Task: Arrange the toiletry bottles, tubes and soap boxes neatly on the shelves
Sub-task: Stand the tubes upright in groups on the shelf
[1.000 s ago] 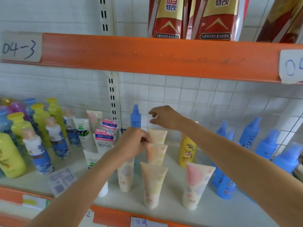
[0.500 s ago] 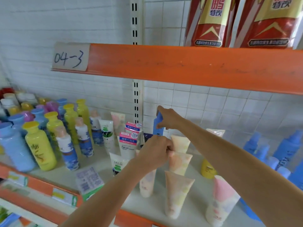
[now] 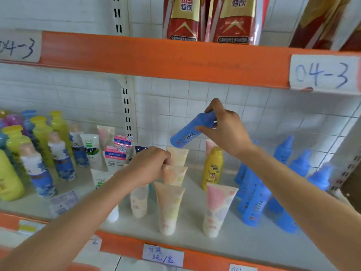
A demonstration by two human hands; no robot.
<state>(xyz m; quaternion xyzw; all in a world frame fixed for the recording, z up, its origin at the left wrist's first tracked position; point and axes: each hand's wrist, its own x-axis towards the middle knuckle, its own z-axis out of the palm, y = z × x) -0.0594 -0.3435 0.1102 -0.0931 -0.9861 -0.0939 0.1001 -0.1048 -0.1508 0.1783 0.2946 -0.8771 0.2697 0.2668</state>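
Note:
My right hand (image 3: 227,130) grips a blue bottle (image 3: 187,133) by its neck and holds it tilted in the air above the shelf (image 3: 244,239). My left hand (image 3: 150,165) is curled round the top of a pastel tube (image 3: 174,174) in a row of upside-down tubes. More pastel tubes (image 3: 170,208) stand in front. A yellow bottle (image 3: 213,167) stands just right of the row. Several blue bottles (image 3: 256,200) are grouped at the right.
Yellow, blue and white bottles (image 3: 39,153) and facial-wash tubes and boxes (image 3: 115,153) fill the shelf's left part. An orange shelf edge (image 3: 156,61) with red packets (image 3: 183,18) on it hangs overhead. A small packet (image 3: 62,202) lies flat near the front edge.
My right hand took hold of the blue bottle at the back wall, lifted it and tilted it to the right. My left hand stayed on the tube.

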